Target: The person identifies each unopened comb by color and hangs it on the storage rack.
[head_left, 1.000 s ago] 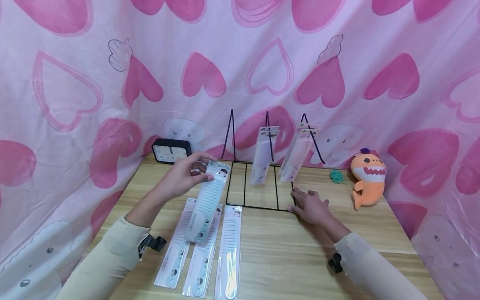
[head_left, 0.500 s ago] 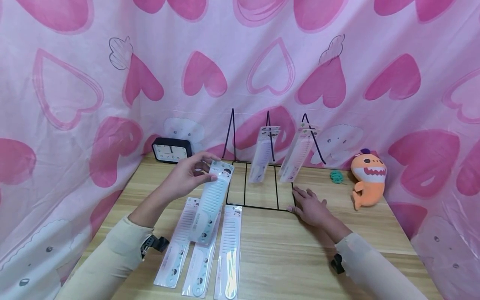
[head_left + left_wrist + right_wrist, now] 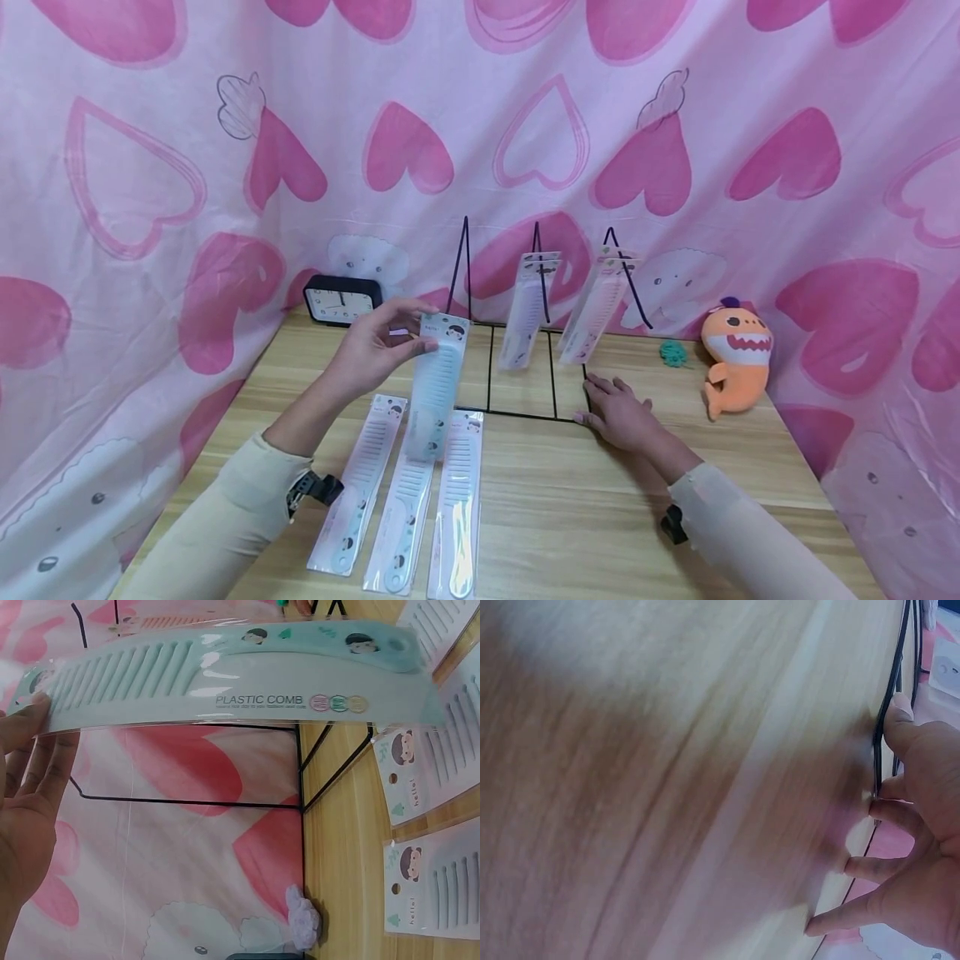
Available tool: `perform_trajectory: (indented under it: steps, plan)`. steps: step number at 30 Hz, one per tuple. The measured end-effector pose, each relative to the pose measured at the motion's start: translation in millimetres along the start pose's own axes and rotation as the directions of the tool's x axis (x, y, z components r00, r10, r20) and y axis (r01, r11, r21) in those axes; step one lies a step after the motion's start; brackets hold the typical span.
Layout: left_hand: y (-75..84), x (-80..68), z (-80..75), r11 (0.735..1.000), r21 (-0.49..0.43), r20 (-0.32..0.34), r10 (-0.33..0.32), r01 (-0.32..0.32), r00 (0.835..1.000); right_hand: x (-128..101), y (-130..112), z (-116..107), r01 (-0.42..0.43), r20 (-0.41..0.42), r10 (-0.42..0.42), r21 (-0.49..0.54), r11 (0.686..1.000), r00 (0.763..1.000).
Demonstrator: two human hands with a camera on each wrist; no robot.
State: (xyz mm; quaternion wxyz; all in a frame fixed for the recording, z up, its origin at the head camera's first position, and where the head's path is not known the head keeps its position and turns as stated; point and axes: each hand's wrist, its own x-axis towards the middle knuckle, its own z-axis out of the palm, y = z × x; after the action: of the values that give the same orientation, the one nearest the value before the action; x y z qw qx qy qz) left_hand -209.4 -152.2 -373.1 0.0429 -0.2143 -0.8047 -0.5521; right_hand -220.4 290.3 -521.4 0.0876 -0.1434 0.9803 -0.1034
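Near the centre of the head view, a person's left hand (image 3: 375,346) held a packaged comb (image 3: 437,383) by its top edge, the fingers (image 3: 411,346) pinched on the card with the thumb on the front face. The comb hung slanting above the surface (image 3: 600,517), its lower end overlapping the middle one of three flat packs in the picture; I couldn't tell whether they touched. In the left wrist view the held pack lay across the top of the frame, pale green, with "PLASTIC COMB" readable on it.

The right hand (image 3: 621,417), right of centre, rested against the right side of a black wire rack (image 3: 552,375). Its fingers were spread wide and gripped nothing that I could see; in the right wrist view the thumb lay along the dark wire and other fingertips touched the wood.

Three more comb packs lay side by side at the lower middle: the left pack (image 3: 358,487), the middle pack (image 3: 400,525) and the right pack (image 3: 460,492). On the rack, purplish combs (image 3: 523,317) hung from the middle upright and pinkish combs (image 3: 596,312) from the right one, while the left upright stood just behind the held pack.

A black clock (image 3: 342,301) sat left of centre; a teal tangle (image 3: 672,353) and an orange plush shark (image 3: 738,358) lay at the right, before a heart-printed pink cloth (image 3: 540,142).
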Motion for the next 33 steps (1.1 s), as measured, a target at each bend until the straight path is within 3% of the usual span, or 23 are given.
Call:
perform_trajectory:
  steps: [10,18,33]
  plan:
    - [2.1,2.8,2.3,0.998,-0.051,-0.033,0.022,-0.023,0.999,0,-3,-3,0.012,0.007,-0.012,-0.029,0.999,1.0]
    - [-0.5,9.6,5.9,0.999,-0.019,-0.051,0.042,-0.043,0.998,-2,-6,-7,0.027,0.002,-0.027,-0.029,0.999,1.0]
    - [-11.2,46.7,9.1,0.989,0.117,-0.12,0.104,-0.09,0.987,0,-5,-7,0.005,0.011,-0.005,-0.024,1.0,1.0]
